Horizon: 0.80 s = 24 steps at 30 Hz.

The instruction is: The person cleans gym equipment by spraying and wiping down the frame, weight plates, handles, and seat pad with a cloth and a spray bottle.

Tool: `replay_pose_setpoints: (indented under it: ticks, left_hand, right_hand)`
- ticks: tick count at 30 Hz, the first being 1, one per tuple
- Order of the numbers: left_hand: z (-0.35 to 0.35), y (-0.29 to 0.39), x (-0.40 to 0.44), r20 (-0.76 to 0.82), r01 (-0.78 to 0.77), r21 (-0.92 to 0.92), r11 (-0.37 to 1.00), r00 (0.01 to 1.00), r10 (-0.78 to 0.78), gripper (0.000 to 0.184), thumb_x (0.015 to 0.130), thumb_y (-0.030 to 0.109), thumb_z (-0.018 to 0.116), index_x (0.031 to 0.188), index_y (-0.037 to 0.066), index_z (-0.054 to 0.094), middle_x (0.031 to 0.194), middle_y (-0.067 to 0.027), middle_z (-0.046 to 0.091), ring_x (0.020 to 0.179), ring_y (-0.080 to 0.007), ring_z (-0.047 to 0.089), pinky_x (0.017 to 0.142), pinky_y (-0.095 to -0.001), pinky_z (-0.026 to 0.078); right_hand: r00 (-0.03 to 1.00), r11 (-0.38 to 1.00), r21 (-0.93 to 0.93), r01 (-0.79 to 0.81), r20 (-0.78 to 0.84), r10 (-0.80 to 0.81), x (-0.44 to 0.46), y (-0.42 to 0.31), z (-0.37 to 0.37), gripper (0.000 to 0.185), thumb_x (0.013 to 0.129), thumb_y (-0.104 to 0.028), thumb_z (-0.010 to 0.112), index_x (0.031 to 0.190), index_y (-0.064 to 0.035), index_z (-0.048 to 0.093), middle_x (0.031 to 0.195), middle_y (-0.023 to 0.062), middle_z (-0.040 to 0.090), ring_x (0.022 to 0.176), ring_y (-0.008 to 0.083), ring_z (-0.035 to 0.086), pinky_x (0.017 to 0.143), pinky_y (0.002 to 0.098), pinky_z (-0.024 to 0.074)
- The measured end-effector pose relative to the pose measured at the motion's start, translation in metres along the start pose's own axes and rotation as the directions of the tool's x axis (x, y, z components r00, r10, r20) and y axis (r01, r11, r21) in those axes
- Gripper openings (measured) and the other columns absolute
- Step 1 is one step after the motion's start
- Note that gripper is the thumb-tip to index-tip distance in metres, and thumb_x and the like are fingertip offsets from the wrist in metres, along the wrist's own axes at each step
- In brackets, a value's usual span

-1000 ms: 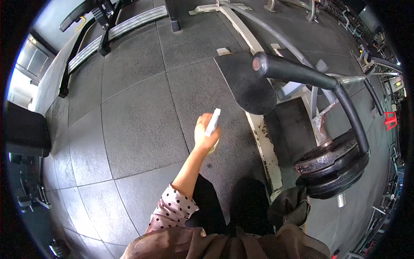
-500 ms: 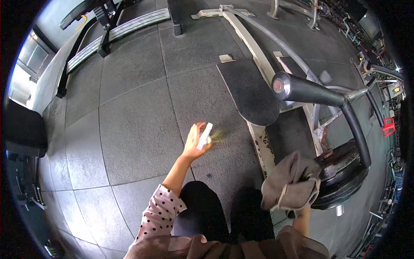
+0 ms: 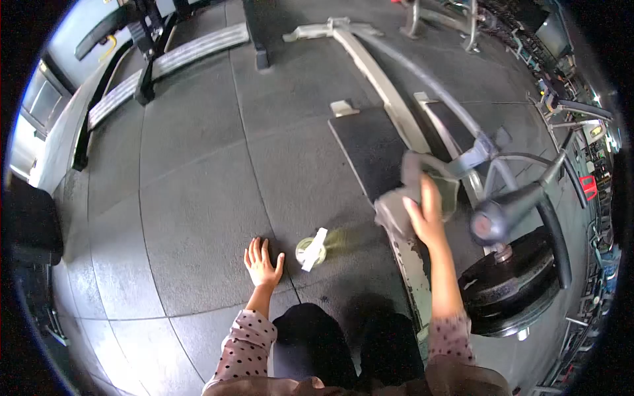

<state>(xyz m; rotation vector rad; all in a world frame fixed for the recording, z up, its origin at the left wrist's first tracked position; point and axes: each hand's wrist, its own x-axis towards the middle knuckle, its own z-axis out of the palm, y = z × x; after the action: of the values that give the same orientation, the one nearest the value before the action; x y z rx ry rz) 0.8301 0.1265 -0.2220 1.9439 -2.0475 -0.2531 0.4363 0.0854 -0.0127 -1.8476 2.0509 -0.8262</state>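
A spray bottle (image 3: 312,252) with a white trigger head and a pale yellow-green body stands on the floor, seen from above. Just left of it is my left hand (image 3: 263,266), fingers spread and holding nothing. My right hand (image 3: 429,218) grips a grey-brown cloth (image 3: 394,210), slightly blurred, over the near end of a black foot plate (image 3: 366,148). The cloth hides that end, so whether it touches the plate I cannot tell.
The plate belongs to a weight machine with a chipped cream frame (image 3: 411,274). Its padded handle (image 3: 505,218) and black weight plates (image 3: 508,284) are at the right. Dark rubber tiles (image 3: 191,218) cover the floor. Another machine (image 3: 198,49) stands at the upper left.
My left hand has let go of the spray bottle, which now stands on the floor. My right hand has carried the cloth forward and left, from beside the weights to the foot plate.
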Motion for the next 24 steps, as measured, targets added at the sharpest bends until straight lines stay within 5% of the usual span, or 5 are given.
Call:
replay_pose_setpoints:
  ticks: [3,4,9,18,24]
  left_hand:
    - [0.0,-0.007,-0.003,-0.025,-0.014,-0.066,0.998,1.0,0.012,0.058,0.085,0.041,0.057,0.13,0.006,0.049,0.143,-0.0158,0.039,0.138,-0.0295,0.03,0.113,-0.0493,0.017]
    - [0.0,-0.006,-0.002,-0.024,-0.006,-0.057,0.998,1.0,0.004,0.056,0.084,0.039,0.058,0.129,0.006,0.05,0.142,-0.016,0.041,0.137,-0.03,0.031,0.113,-0.0497,0.018]
    - [-0.003,-0.001,0.003,0.036,0.013,-0.031,0.999,0.999,-0.012,0.058,0.082,0.034,0.061,0.129,0.004,0.048,0.142,-0.0187,0.038,0.137,-0.0341,0.029,0.112,-0.0519,0.018]
    - [0.003,-0.006,0.005,0.084,-0.014,-0.008,1.0,0.996,0.015,0.061,0.079,0.034,0.062,0.129,0.002,0.048,0.141,-0.0203,0.039,0.136,-0.0357,0.03,0.111,-0.0552,0.018]
    - [-0.002,-0.007,0.004,0.093,-0.019,-0.028,0.999,0.995,0.022,0.06,0.08,0.034,0.062,0.129,0.003,0.05,0.141,-0.0203,0.04,0.136,-0.0358,0.031,0.111,-0.0549,0.018]
  right_hand:
    - [0.985,0.836,-0.549,0.009,0.151,0.088,0.027,0.009,0.079,0.062,0.091,-0.048,0.052,0.146,-0.0236,0.035,0.151,0.0146,0.03,0.139,0.0362,0.027,0.108,0.0602,0.0233]
    - [0.973,0.859,-0.51,-0.048,0.17,0.155,0.041,0.011,0.089,0.064,0.09,-0.058,0.046,0.146,-0.0304,0.033,0.156,0.0111,0.02,0.142,0.0352,0.02,0.105,0.0691,0.0187]
    - [0.964,0.818,-0.575,-0.022,0.204,0.17,0.105,0.017,0.115,0.076,0.083,-0.07,0.048,0.147,-0.0331,0.028,0.156,0.0115,0.018,0.142,0.038,0.018,0.104,0.0725,0.0164]
    - [0.953,0.822,-0.567,-0.057,0.214,0.214,0.248,-0.002,0.189,0.071,0.086,-0.067,0.044,0.147,-0.0352,0.028,0.157,0.0053,0.018,0.144,0.0325,0.017,0.11,0.064,0.0148]
    - [0.978,0.869,-0.488,0.081,0.207,0.025,0.149,0.013,0.143,0.056,0.093,-0.041,0.049,0.144,-0.0219,0.038,0.154,0.0046,0.028,0.138,0.0277,0.032,0.108,0.0486,0.0288]
